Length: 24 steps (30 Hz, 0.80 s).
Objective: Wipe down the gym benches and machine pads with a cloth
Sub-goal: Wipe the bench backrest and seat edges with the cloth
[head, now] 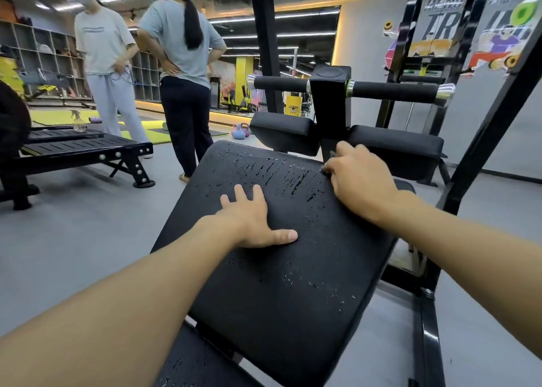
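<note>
Black padding on the seat pad [293, 269] carries wet streaks and droplets, so I judge the wiping partly done. My left hand [252, 219] lies flat on it, fingers straight. My right hand [357, 178] curls at the far edge around a dark cloth [332, 153], of which only a scrap shows. The smaller pads [281, 131] beyond seem still to do.

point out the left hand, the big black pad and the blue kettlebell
left hand [252, 221]: head view, on the back of the hand
big black pad [293, 298]: head view, on bare upholstery near its middle
blue kettlebell [238, 133]: head view, on its round body
</note>
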Tool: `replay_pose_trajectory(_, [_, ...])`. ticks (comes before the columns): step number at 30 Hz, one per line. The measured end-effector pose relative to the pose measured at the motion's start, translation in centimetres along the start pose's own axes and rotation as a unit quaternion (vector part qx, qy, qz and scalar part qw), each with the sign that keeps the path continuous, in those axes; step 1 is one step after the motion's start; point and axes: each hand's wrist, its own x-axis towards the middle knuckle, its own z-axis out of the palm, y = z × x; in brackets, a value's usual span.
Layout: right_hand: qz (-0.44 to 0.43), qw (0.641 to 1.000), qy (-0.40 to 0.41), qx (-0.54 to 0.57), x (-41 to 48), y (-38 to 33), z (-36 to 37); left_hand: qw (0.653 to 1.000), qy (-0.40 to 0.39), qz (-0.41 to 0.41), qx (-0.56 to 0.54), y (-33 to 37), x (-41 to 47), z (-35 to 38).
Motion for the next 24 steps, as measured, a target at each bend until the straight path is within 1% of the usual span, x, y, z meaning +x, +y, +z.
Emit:
replay_pose_trajectory(1, [-0.036, 0.999, -0.013, 0.008, -0.6, -0.9, -0.1, 1.0, 0.0, -0.001, 0.004, 0.1, 0.0, 0.0])
replay_pose_trajectory(3, [-0.142, 0.988, -0.037, 0.037, -2.7, -2.4, -0.3, 1.0, 0.001, -0.002, 0.012, 0.2, 0.1, 0.0])
replay_pose_trajectory(4, [-0.173, 0.982, -0.053, 0.045, -3.4, -2.4, -0.5, 1.0, 0.001, -0.002, 0.015, 0.2, 0.1, -0.1])
replay_pose_trajectory(5, [-0.182, 0.981, -0.056, 0.044, -3.4, -1.8, -0.7, 1.0, 0.001, -0.002, 0.015, 0.3, 0.0, -0.1])
replay_pose_trajectory(6, [-0.167, 0.984, -0.049, 0.034, -2.8, -0.7, -0.7, 1.0, 0.002, -0.001, 0.014, 0.3, -0.1, -0.1])
replay_pose_trajectory(7, [-0.129, 0.991, -0.031, 0.021, -2.1, 0.6, -0.7, 1.0, 0.003, 0.0, 0.012, 0.2, -0.1, -0.1])
replay_pose_trajectory(9, [-0.01, 1.0, 0.012, 0.014, -1.3, 2.2, -0.5, 1.0, 0.004, 0.003, 0.013, 0.3, -0.1, 0.0])
replay_pose_trajectory(10, [0.022, 0.999, 0.025, 0.015, -1.4, 2.2, -0.4, 1.0, 0.005, 0.003, 0.014, 0.2, -0.1, 0.0])
replay_pose_trajectory(11, [0.018, 0.999, 0.027, 0.018, -1.8, 1.6, -0.3, 1.0, 0.005, 0.003, 0.015, 0.2, -0.1, 0.1])
replay_pose_trajectory(12, [-0.02, 0.999, 0.022, 0.023, -2.5, 0.7, -0.3, 1.0, 0.004, 0.002, 0.017, 0.3, -0.1, 0.1])
replay_pose_trajectory(14, [-0.133, 0.99, -0.011, 0.038, -4.6, -0.9, -0.3, 1.0, 0.003, -0.002, 0.022, 0.3, -0.1, 0.1])
replay_pose_trajectory(15, [-0.171, 0.984, -0.022, 0.038, -5.1, -0.7, -0.2, 1.0, 0.004, -0.003, 0.025, 0.4, -0.1, 0.1])
replay_pose_trajectory(16, [-0.182, 0.982, -0.027, 0.032, -5.0, 0.1, -0.4, 1.0, 0.006, -0.003, 0.026, 0.4, -0.1, 0.1])
replay_pose_trajectory(17, [-0.16, 0.987, -0.02, 0.026, -4.5, 1.2, -0.5, 1.0, 0.007, -0.003, 0.026, 0.5, -0.2, 0.1])
replay_pose_trajectory(19, [-0.037, 0.999, 0.03, 0.026, -3.3, 3.5, -0.6, 1.0, 0.008, -0.002, 0.025, 0.5, -0.2, 0.1])
replay_pose_trajectory(20, [0.019, 0.998, 0.046, 0.029, -3.1, 3.9, -0.6, 1.0, 0.008, -0.003, 0.024, 0.5, -0.3, 0.2])
replay_pose_trajectory(21, [0.034, 0.997, 0.057, 0.03, -3.3, 3.6, -0.5, 1.0, 0.009, -0.004, 0.023, 0.5, -0.3, 0.2])
replay_pose_trajectory(22, [0.01, 0.998, 0.055, 0.032, -3.8, 2.9, -0.4, 1.0, 0.009, -0.006, 0.024, 0.6, -0.3, 0.2])
replay_pose_trajectory(24, [-0.103, 0.993, 0.022, 0.046, -5.8, 1.1, -0.4, 1.0, 0.009, -0.009, 0.023, 0.7, -0.3, 0.1])
